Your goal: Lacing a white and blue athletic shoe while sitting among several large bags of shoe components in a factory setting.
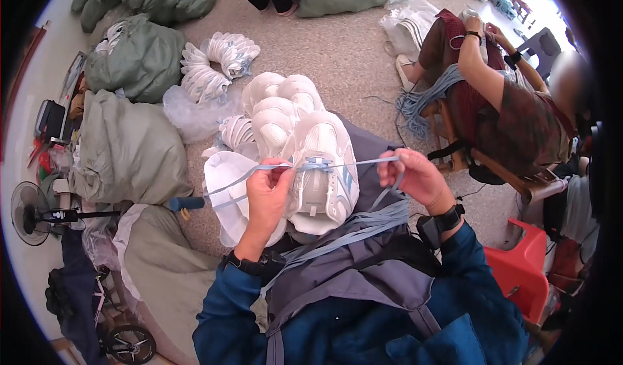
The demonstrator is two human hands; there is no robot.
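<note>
Evidently, the light-blue shoelace [365, 163] is pinched by the thumb and fingertips of the left hand [267, 193] and the right hand [420, 178], and is drawn across the white sneaker [318, 134] between them. Uneven ends could be caused by unequal pulling; tangling, by the loose lace bundle [379, 221] below the right fingers.

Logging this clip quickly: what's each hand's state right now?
Left hand: closed, pinching light blue lace.
Right hand: closed, also pinching light blue lace.
</note>
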